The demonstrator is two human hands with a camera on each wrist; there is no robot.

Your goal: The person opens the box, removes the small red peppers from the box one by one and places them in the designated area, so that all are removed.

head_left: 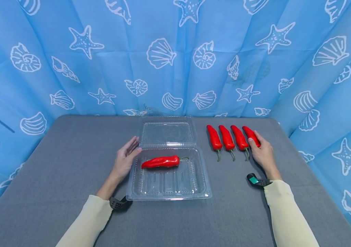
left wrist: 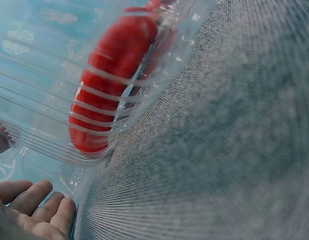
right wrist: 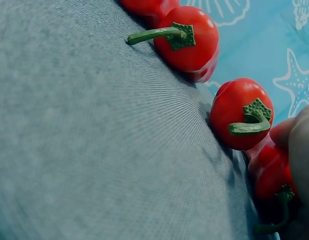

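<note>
A clear plastic clamshell box (head_left: 169,198) lies unfolded, its lid (head_left: 167,120) laid back toward the curtain. Inside the tray, near its hinge side, a red chili pepper (head_left: 161,162) lies crosswise, stem to the right. My left hand (head_left: 123,160) is at the box's upper left corner, thumb by the rim and fingers (left wrist: 32,200) extended loosely beside the plastic. On the right, my right hand (head_left: 263,154) grips the rightmost red pepper (head_left: 249,133) of a row, thumb on its left side. The palm covers that pepper's stem end in the head view; its green stem (right wrist: 283,210) shows in the right wrist view.
Three more red peppers, the left one (head_left: 213,137), the middle one (head_left: 226,137) and the right one (head_left: 239,137), lie side by side with stems toward me. The grey cloth-covered table (head_left: 64,164) ends at a blue shell-patterned curtain (head_left: 110,72).
</note>
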